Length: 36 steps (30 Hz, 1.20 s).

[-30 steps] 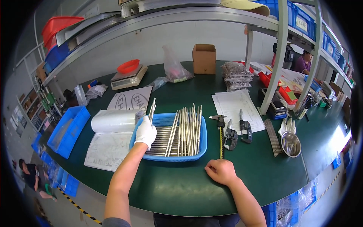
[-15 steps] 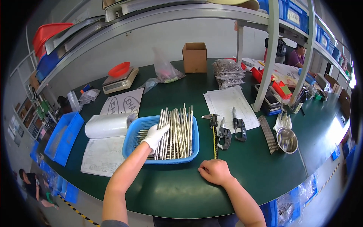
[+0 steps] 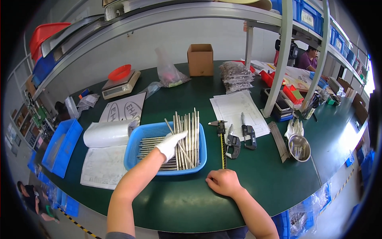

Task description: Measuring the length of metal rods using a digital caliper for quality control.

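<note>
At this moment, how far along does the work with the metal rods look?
Early, as far as can be judged: the blue basket is full of metal rods, and no separate pile of rods shows. The gloved left hand reaches into them; a grip cannot be told. The bare right hand rests on the table, and the caliper lies untouched.

rods (image 3: 187,137) in basket (image 3: 137,151), calipers (image 3: 221,137) right
</note>
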Each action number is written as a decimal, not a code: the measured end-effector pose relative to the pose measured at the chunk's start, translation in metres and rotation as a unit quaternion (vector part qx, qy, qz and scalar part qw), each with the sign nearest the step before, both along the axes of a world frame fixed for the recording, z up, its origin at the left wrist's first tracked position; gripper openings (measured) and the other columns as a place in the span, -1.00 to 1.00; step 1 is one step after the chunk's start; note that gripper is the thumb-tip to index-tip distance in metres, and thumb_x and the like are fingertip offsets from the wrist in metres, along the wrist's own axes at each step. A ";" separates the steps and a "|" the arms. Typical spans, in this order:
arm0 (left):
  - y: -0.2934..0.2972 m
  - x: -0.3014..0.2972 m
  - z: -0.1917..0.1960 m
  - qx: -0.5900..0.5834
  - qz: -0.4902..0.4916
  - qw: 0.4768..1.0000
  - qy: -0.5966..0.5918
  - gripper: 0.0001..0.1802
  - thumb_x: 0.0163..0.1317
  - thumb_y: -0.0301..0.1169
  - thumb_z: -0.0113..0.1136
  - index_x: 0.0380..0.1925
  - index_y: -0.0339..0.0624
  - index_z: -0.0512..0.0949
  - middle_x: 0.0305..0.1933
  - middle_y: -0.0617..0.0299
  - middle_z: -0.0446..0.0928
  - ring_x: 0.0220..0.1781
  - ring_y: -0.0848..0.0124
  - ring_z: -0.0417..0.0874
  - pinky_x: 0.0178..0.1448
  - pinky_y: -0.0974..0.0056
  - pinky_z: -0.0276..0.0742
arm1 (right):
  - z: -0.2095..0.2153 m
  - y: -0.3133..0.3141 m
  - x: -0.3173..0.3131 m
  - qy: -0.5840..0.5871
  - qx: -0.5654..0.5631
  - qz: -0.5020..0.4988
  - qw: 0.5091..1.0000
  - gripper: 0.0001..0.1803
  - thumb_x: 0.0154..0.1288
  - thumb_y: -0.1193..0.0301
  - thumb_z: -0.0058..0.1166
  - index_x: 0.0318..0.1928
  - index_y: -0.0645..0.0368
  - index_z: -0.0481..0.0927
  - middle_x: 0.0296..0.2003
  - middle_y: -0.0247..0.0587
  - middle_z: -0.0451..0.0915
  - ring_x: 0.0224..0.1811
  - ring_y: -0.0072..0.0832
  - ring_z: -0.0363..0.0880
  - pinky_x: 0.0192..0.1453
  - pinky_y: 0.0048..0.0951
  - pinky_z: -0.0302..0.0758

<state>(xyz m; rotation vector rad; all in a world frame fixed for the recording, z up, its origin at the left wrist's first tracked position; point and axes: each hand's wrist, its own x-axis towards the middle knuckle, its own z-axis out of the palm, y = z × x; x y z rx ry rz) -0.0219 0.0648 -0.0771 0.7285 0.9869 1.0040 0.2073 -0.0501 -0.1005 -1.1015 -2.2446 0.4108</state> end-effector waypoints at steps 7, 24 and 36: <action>-0.006 0.012 0.017 0.017 -0.008 0.997 0.070 -0.73 0.18 -0.44 0.13 -0.10 -0.26 0.47 -0.21 0.14 0.57 -0.23 0.38 0.64 -0.20 0.31 0.63 | 0.004 -0.001 -0.002 -0.013 -0.008 0.001 1.000 -0.87 0.04 0.30 0.06 -0.52 0.06 0.54 -0.65 -0.27 0.52 -0.56 -0.29 0.52 -0.49 -0.28 0.43; 0.004 0.002 0.000 0.320 0.081 0.836 0.439 -0.27 0.25 -0.20 -0.03 0.30 -0.25 -0.08 0.17 -0.28 0.22 0.22 -0.02 0.30 0.31 0.18 0.15 | 0.004 -0.001 -0.003 -0.008 -0.011 -0.006 1.000 -0.89 0.02 0.32 0.08 -0.52 0.06 0.53 -0.66 -0.31 0.50 -0.57 -0.31 0.51 -0.49 -0.30 0.42; 0.013 -0.020 -0.014 0.120 0.169 0.965 0.161 -0.69 0.10 -0.43 0.07 -0.15 -0.35 0.42 -0.27 0.07 0.52 -0.28 0.38 0.53 -0.12 0.28 0.46 | -0.001 -0.001 -0.001 0.059 0.011 -0.027 0.998 -0.92 -0.01 0.39 0.11 -0.55 0.08 0.53 -0.69 -0.33 0.46 -0.62 -0.36 0.47 -0.53 -0.35 0.39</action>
